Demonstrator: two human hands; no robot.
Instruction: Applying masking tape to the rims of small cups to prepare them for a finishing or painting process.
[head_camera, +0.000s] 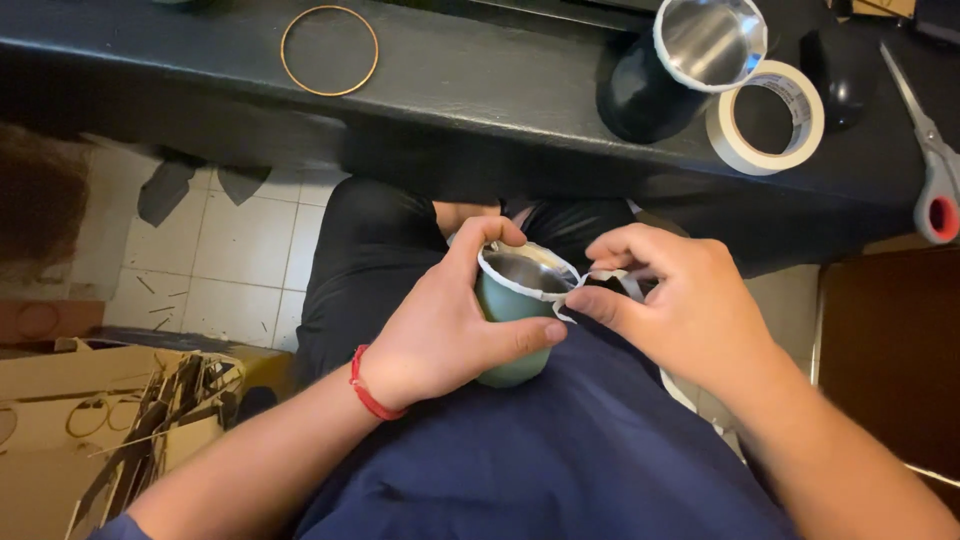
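Dark and narrow, the tabletop (480, 90) runs across the top of the view, its front edge just above the person's lap; pale floor tiles (230, 250) show at 9 o'clock and a cardboard box of scraps (110, 420) sits at 8 o'clock.

At the centre, held over the lap, is a small green cup (510, 310) with a shiny metal inside and white tape along its rim. The left hand (440, 330) wraps around its body, thumb across the front and forefinger hooked over the rim. The right hand (670, 300) pinches a strip of tape (610, 283) at the cup's 3 o'clock edge, fingers closed tight on it.

The cup looks light and stiff, its glazed wall likely slippery, so the full wrap around the body seems the safest hold. The tape is thin, soft and sticky, and probably tears or folds on itself if pulled askew.

On the table at 1 o'clock stand a black cup (660, 80) with a taped rim, a roll of masking tape (765, 117) touching it, and scissors (930, 170) at 2 o'clock; a thin wire ring (329, 50) lies at 11 o'clock. Room for moving is tight under the table edge, freer toward the knees.
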